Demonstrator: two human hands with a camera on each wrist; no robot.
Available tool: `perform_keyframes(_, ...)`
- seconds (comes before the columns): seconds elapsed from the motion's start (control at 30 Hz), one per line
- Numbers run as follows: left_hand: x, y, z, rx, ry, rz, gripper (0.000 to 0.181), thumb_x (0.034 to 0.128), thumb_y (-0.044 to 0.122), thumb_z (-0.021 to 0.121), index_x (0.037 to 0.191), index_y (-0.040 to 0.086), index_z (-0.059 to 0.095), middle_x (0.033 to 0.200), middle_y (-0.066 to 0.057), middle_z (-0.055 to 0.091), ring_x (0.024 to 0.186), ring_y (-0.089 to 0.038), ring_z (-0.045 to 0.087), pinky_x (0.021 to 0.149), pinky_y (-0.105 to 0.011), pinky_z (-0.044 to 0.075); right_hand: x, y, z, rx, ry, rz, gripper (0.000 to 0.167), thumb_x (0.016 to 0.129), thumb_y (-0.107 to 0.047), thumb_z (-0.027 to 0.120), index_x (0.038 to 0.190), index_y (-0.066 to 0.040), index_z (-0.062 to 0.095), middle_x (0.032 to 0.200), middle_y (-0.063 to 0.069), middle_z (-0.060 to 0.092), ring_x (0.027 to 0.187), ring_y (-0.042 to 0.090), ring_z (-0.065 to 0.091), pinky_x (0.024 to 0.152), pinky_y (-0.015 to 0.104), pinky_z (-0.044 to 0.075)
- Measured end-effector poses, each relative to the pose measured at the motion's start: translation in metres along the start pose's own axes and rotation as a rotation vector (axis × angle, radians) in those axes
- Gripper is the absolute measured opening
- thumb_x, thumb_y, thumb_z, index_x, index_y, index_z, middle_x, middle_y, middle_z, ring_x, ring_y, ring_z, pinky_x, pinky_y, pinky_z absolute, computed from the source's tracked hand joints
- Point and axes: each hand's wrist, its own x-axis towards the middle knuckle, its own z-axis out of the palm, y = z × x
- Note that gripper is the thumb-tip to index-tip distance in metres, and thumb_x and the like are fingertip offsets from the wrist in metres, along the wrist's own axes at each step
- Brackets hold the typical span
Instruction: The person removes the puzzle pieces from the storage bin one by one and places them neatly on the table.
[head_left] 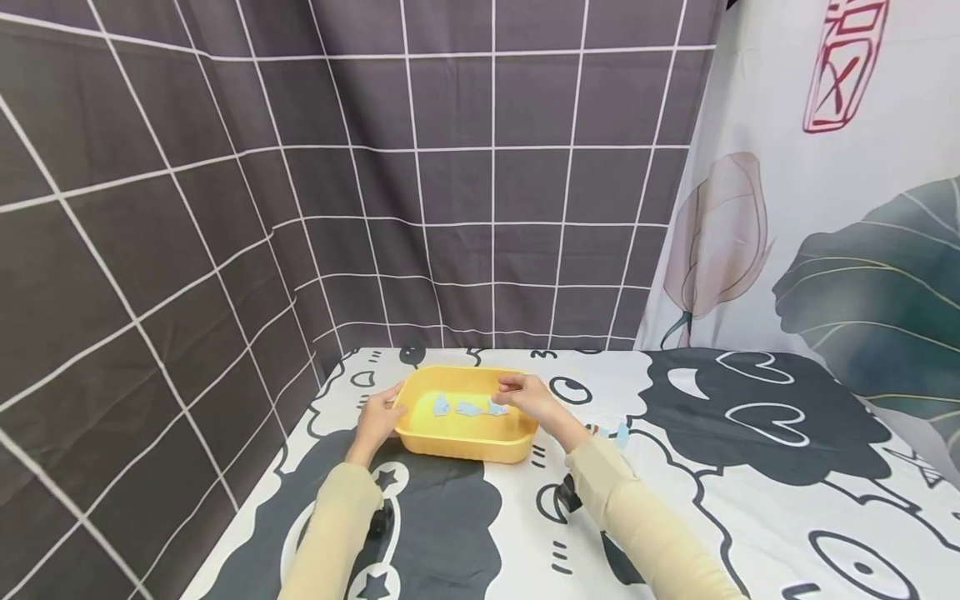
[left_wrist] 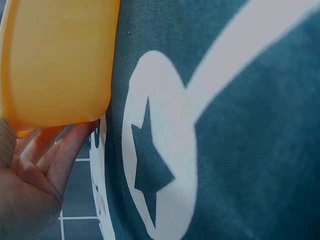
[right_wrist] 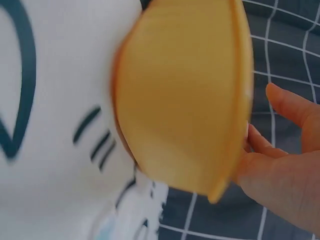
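A yellow plastic basin [head_left: 461, 448] sits on the patterned cloth. Its left end is gripped by my left hand [head_left: 378, 421], thumb over the rim and fingers along the outside; the left wrist view shows those fingers against the basin wall [left_wrist: 57, 65]. Inside lie small light-blue pieces [head_left: 469, 409] in a row, their exact kind too small to tell. My right hand [head_left: 531, 398] reaches over the right rim, fingertips by the rightmost piece [head_left: 497, 408]. In the right wrist view, the basin [right_wrist: 180, 100] hides part of its fingers, while thumb and fingers stand apart.
Right of the basin, a light-blue item [head_left: 622, 434] lies on the cloth, partly behind the right forearm. The black-and-white cartoon cloth [head_left: 750, 517] covers the surface. A dark grid curtain [head_left: 450, 183] hangs behind and left, a floral curtain [head_left: 750, 208] at the right.
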Motion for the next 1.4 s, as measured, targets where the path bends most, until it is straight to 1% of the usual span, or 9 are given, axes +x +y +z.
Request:
perform_keyframes(0.47, 0.004, 0.003, 0.005, -0.014, -0.014, -0.009, 0.056, 0.0840, 0.002, 0.058, 0.140, 0.006, 0.052, 0.120, -0.031, 0.064, 0.084, -0.029, 0.073, 0.055, -0.030, 0.062, 0.010, 0.007, 0.014, -0.020, 0.045, -0.019, 0.050, 0.082, 0.000, 0.068, 0.127, 0.017, 0.054, 0.123, 0.031, 0.060, 0.107, 0.028, 0.060, 0.094, 0.031, 0.057)
perform_keyframes(0.9, 0.003, 0.000, 0.001, -0.002, -0.018, -0.014, 0.055, 0.0862, 0.004, 0.058, 0.141, 0.006, 0.051, 0.122, -0.031, 0.063, 0.091, -0.034, 0.072, 0.055, -0.030, 0.062, 0.032, 0.012, 0.020, -0.101, 0.085, 0.052, 0.054, 0.082, -0.005, 0.069, 0.131, 0.011, 0.054, 0.129, 0.024, 0.061, 0.120, 0.032, 0.059, 0.107, 0.040, 0.050)
perform_keyframes(0.93, 0.003, 0.000, 0.001, -0.006, -0.020, -0.014, 0.055, 0.0861, 0.003, 0.057, 0.141, 0.005, 0.051, 0.122, -0.032, 0.063, 0.091, -0.035, 0.072, 0.055, -0.030, 0.062, 0.033, 0.012, 0.020, -0.116, 0.089, 0.040, 0.052, 0.080, -0.004, 0.069, 0.128, 0.011, 0.056, 0.124, 0.023, 0.064, 0.115, 0.030, 0.061, 0.105, 0.036, 0.052)
perform_keyframes(1.0, 0.003, 0.000, 0.000, -0.016, -0.024, -0.016, 0.055, 0.0859, 0.003, 0.057, 0.140, 0.005, 0.051, 0.122, -0.031, 0.063, 0.090, -0.035, 0.072, 0.055, -0.030, 0.062, 0.034, 0.013, 0.021, -0.143, 0.095, 0.016, 0.030, 0.078, -0.003, 0.070, 0.105, 0.009, 0.065, 0.096, 0.017, 0.068, 0.092, 0.024, 0.064, 0.085, 0.026, 0.056)
perform_keyframes(1.07, 0.002, 0.000, 0.000, -0.025, -0.025, -0.007, 0.055, 0.0850, 0.002, 0.057, 0.140, 0.005, 0.052, 0.120, -0.032, 0.064, 0.087, -0.033, 0.073, 0.055, -0.031, 0.062, 0.035, 0.014, 0.022, -0.165, 0.105, 0.002, 0.013, 0.076, -0.001, 0.071, 0.076, 0.003, 0.059, 0.068, 0.005, 0.055, 0.066, 0.014, 0.051, 0.061, 0.018, 0.046)
perform_keyframes(1.17, 0.001, -0.001, 0.000, -0.039, -0.026, 0.020, 0.055, 0.0834, 0.002, 0.057, 0.138, 0.005, 0.054, 0.116, -0.033, 0.065, 0.080, -0.028, 0.073, 0.053, -0.030, 0.062, 0.043, 0.020, 0.023, -0.177, 0.099, 0.023, 0.040, 0.072, 0.001, 0.073, 0.059, -0.009, 0.036, 0.056, -0.005, 0.027, 0.053, 0.010, 0.026, 0.048, 0.019, 0.022)
perform_keyframes(1.23, 0.001, -0.002, -0.001, -0.041, -0.025, 0.034, 0.055, 0.0827, 0.002, 0.057, 0.137, 0.004, 0.054, 0.115, -0.034, 0.065, 0.077, -0.026, 0.073, 0.052, -0.031, 0.062, 0.055, 0.029, 0.025, -0.201, 0.095, 0.058, 0.029, 0.070, -0.001, 0.076, 0.061, -0.003, 0.048, 0.057, -0.001, 0.041, 0.054, 0.012, 0.035, 0.049, 0.021, 0.033)
perform_keyframes(1.3, 0.001, -0.003, -0.001, -0.038, -0.019, 0.037, 0.055, 0.0822, 0.002, 0.058, 0.137, 0.004, 0.055, 0.115, -0.034, 0.065, 0.077, -0.027, 0.073, 0.052, -0.031, 0.061, 0.074, 0.049, 0.026, -0.212, 0.067, 0.049, 0.026, 0.067, -0.008, 0.081, 0.075, 0.005, 0.061, 0.068, 0.007, 0.056, 0.062, 0.016, 0.046, 0.055, 0.024, 0.045)
perform_keyframes(1.4, 0.004, -0.004, 0.000, -0.031, -0.016, 0.018, 0.055, 0.0830, 0.002, 0.058, 0.138, 0.004, 0.054, 0.118, -0.033, 0.064, 0.081, -0.030, 0.073, 0.053, -0.032, 0.062, 0.093, 0.070, 0.026, -0.236, 0.030, 0.033, 0.051, 0.065, -0.016, 0.086, 0.105, 0.008, 0.066, 0.100, 0.016, 0.068, 0.081, 0.021, 0.058, 0.075, 0.029, 0.055)
